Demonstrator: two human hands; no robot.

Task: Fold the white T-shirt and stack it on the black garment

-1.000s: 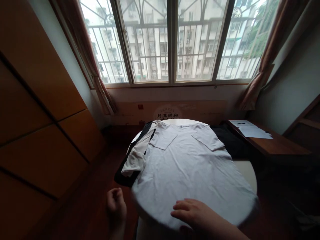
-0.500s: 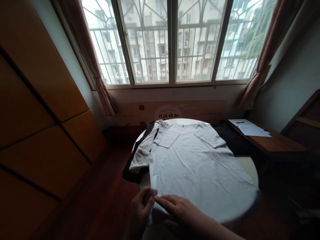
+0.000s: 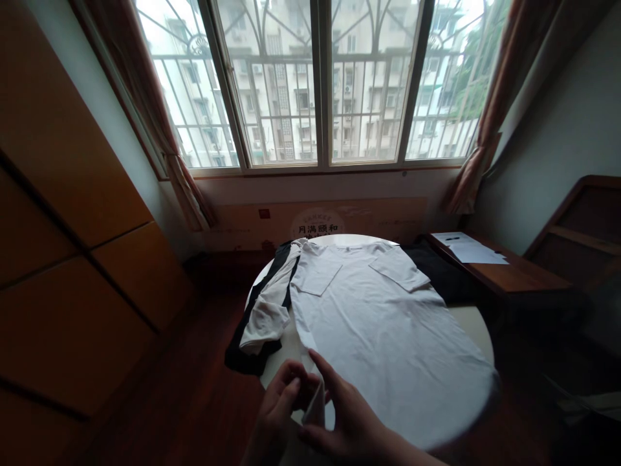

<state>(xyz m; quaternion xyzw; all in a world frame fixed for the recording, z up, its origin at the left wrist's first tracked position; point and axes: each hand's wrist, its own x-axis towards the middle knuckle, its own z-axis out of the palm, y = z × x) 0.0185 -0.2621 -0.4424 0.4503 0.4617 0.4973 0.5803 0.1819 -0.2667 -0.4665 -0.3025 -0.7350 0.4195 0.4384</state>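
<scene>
A white T-shirt (image 3: 373,323) lies spread over a round white table (image 3: 474,323), its collar towards the window and both sleeves folded inward. At the shirt's near left corner, my left hand (image 3: 281,404) has its fingers curled on the hem. My right hand (image 3: 352,411) is beside it, thumb and forefinger spread apart around a raised fold of the hem. The forefinger touches the shirt's left edge; the other right fingers are partly hidden by cloth.
Left of the shirt, a cream garment (image 3: 266,317) lies over a black one (image 3: 237,356). Dark cloth (image 3: 434,272) is at the far right of the table. Beyond stands a wooden desk (image 3: 524,278) with papers (image 3: 473,251). Wooden cabinets (image 3: 63,323) are at left.
The hem corner now stands raised between my hands. My right thumb and forefinger have spread apart from their earlier closer position. The view has shifted slightly right.
</scene>
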